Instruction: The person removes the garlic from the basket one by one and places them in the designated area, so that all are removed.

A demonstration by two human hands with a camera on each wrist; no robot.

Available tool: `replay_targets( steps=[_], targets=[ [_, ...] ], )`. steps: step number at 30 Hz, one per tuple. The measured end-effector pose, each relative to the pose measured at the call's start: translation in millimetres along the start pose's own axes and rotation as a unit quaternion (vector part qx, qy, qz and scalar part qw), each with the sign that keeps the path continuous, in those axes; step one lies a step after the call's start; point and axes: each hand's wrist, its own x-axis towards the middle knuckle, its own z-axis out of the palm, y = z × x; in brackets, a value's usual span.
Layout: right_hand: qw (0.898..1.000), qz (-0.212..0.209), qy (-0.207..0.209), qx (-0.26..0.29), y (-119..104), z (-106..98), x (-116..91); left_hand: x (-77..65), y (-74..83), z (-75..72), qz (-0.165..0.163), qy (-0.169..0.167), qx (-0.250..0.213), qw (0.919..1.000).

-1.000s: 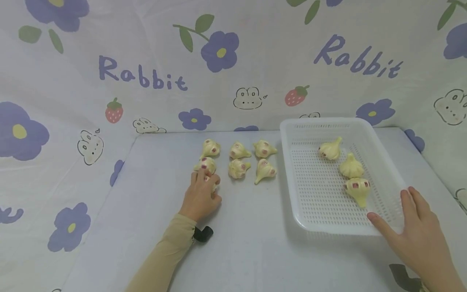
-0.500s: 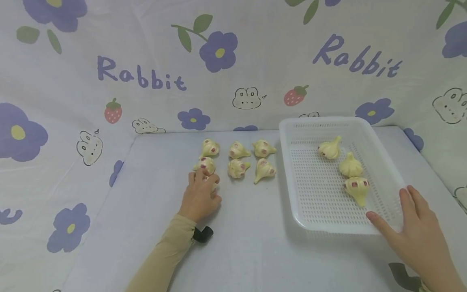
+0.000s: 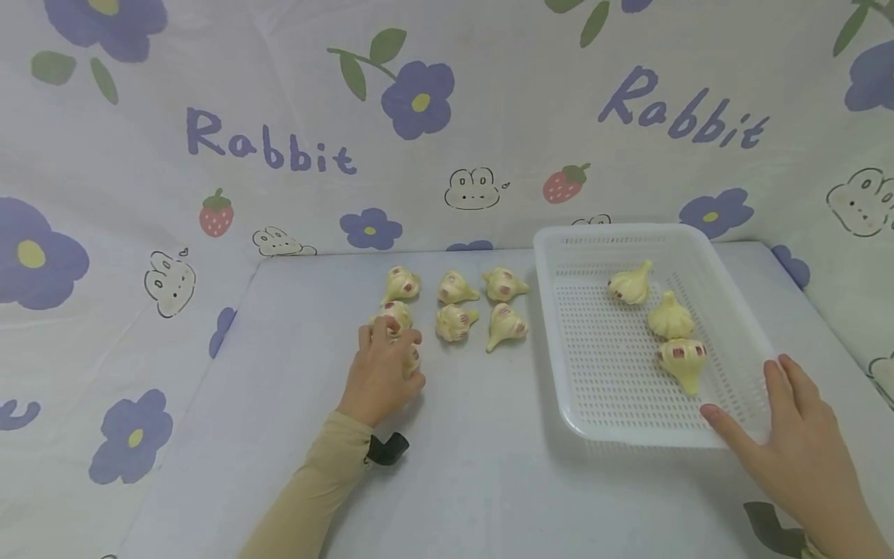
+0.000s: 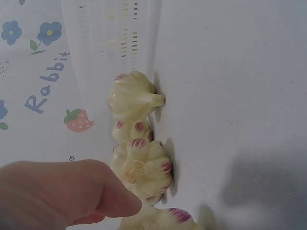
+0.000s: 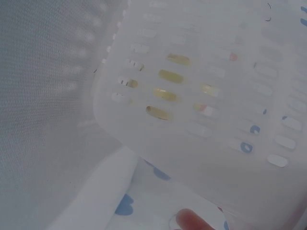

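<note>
In the head view my left hand [image 3: 379, 380] bends its fingers over a garlic bulb [image 3: 412, 361] at the near end of the left column, covering most of it. The fingertips overlap the lower edge of the garlic bulb just beyond [image 3: 396, 312]. The left wrist view shows my thumb [image 4: 112, 199] next to a purple-streaked garlic bulb [image 4: 160, 219] at the bottom edge. My right hand [image 3: 803, 446] rests at the near right corner of a white perforated plastic basket [image 3: 552, 334], fingers extended along the right rim and thumb over the near rim.
Inside the basket lie three garlic bulbs, one of them [image 3: 670, 316] in the middle. Several more bulbs stand in short columns left of the basket, such as this garlic bulb [image 3: 507, 324]. A patterned cloth [image 3: 293, 202] hangs behind the white table [image 3: 482, 481].
My left fingers have shifted slightly forward, the bulb under them shows a little more, and the bulb beyond appears turned slightly. My right hand and the basket stay put.
</note>
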Motion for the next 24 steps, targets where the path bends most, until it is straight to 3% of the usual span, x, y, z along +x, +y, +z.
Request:
replay_targets(
  steps=[6,15,24],
  targets=[
    [1.0,-0.006,0.005,0.006,0,1,0,0.6,3.5,-8.5,0.01,0.016,0.011,0.9998],
    [1.0,-0.005,0.009,0.001,1,2,0,-1.2,10.2,-33.8,0.022,0.064,-0.007,0.9977],
    [1.0,-0.002,0.006,0.0,1,2,-1,-4.9,19.3,-45.1,0.032,0.066,-0.021,0.9971]
  ],
)
